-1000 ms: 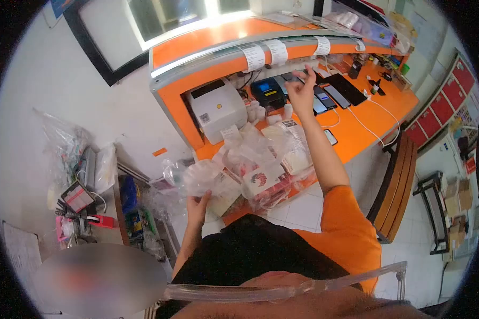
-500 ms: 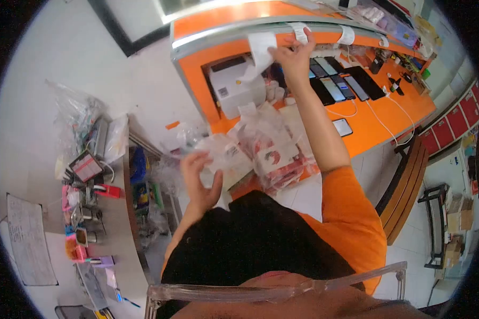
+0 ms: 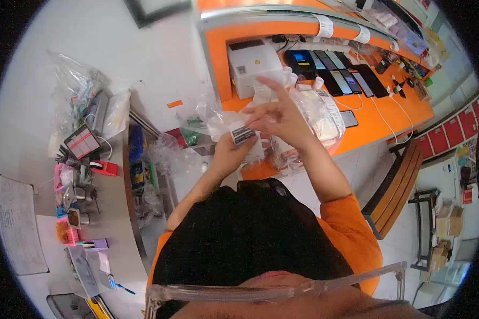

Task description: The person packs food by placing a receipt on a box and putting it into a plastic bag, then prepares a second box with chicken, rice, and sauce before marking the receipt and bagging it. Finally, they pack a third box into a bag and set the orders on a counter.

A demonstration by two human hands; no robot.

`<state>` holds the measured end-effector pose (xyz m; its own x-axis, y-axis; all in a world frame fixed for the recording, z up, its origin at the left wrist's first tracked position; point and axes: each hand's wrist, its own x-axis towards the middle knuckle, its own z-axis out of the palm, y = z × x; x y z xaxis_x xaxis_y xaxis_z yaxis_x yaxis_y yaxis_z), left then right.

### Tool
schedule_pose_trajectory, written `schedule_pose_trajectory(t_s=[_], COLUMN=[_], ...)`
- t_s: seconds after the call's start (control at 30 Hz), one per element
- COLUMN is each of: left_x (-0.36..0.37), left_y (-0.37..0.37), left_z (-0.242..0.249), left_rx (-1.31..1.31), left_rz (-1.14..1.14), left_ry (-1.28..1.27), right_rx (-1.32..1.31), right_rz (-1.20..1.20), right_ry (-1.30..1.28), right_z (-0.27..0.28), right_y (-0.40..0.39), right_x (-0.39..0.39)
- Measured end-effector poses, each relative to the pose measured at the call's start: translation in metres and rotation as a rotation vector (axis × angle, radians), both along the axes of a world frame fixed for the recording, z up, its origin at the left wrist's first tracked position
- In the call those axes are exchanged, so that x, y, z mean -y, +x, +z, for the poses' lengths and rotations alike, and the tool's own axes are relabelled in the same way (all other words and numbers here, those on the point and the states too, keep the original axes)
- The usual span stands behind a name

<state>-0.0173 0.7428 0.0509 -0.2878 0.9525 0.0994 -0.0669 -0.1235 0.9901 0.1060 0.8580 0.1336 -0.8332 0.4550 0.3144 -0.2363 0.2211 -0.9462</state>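
Observation:
My left hand (image 3: 230,155) is closed on a small white paper label (image 3: 242,134) with black print, thumb on its face. My right hand (image 3: 282,119) is at the label's upper right edge. Its thumb and a finger pinch there, while the index finger stretches upward. Behind and below the hands lie clear plastic-wrapped parcels (image 3: 320,119) on the orange counter (image 3: 370,123). Part of the label is hidden by my fingers.
A white label printer (image 3: 254,66) stands in the orange cubby. Several phones (image 3: 332,80) lie on the counter, with charging cables. Paper strips (image 3: 324,25) hang from the shelf edge. At left is a grey desk (image 3: 114,212); at right, a wooden bench (image 3: 396,191).
My right hand has come down from the shelf edge to meet my left hand. The long paper strip that hung there is gone from the shelf. A printed label is now in my hands.

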Motion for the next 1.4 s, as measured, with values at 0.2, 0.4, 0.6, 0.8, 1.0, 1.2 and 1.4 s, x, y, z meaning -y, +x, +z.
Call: schedule_pose_trajectory(t_s=[0.2,0.4,0.6,0.8,1.0,1.2,1.4], left_x=[0.001,0.001,0.000,0.008,0.011,0.011,0.013], left_y=[0.031,0.042,0.033,0.032,0.023,0.016,0.019], left_z=[-0.024,-0.076,-0.092,-0.095,-0.094,-0.095,-0.104], left_rx=[0.142,0.354,0.054,0.215,-0.100,-0.294,-0.345], left_rz=[0.011,-0.087,-0.127,-0.182,-0.220,-0.242,-0.201], left_ry=[-0.242,-0.464,-0.551,-0.438,-0.479,-0.482,-0.447], right_rx=[0.226,0.574,1.011,1.085,0.435,0.109,-0.026], right_rz=[-0.175,-0.045,0.354,0.335,-0.102,-0.334,-0.468], right_ry=[0.336,0.759,0.776,0.946,1.057,0.435,0.724], right_z=[-0.047,-0.130,-0.161,-0.165,-0.151,-0.087,-0.101], right_y=[-0.060,-0.112,-0.135,-0.133,-0.109,-0.025,-0.038], right_x=[-0.051,-0.086,-0.120,-0.118,-0.106,-0.030,-0.032])
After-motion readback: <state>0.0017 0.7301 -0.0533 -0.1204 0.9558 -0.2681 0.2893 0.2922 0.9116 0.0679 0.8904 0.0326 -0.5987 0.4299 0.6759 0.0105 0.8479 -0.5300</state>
